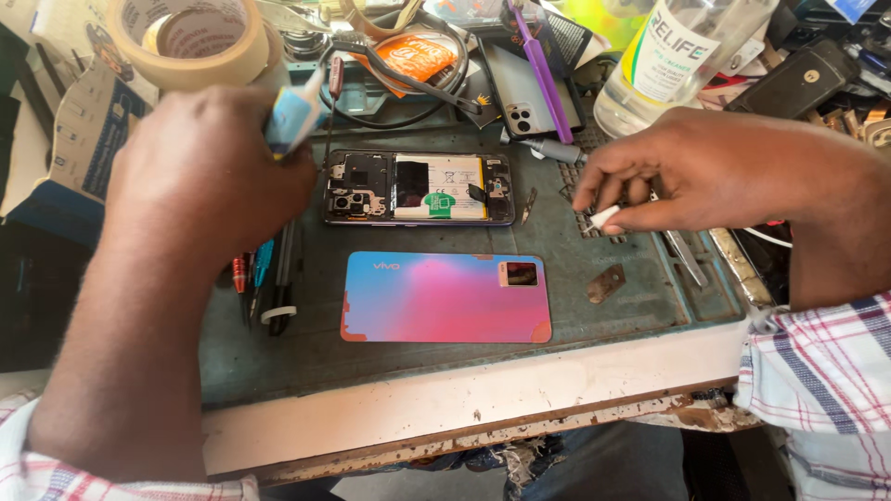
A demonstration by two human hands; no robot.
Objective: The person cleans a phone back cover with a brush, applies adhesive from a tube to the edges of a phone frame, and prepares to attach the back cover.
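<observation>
1. The opened black smartphone with exposed battery (418, 188) lies flat mid-worktop (464, 399), insides up for access.
2. The left hand (209, 172) has its fingers clamped on a small blue-white glue tube (295, 113), nozzle angled toward the phone.
3. The right hand (691, 167) has its fingers pinched on a small white cap (603, 217), kept aside.
4. The detached pink-blue gradient back cover (445, 297) lies just beside the phone.

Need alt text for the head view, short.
Left hand holds a small blue-and-white tube over an opened phone on a green mat; right hand pinches a small white piece. The phone's pink-blue back cover lies nearer.
</observation>
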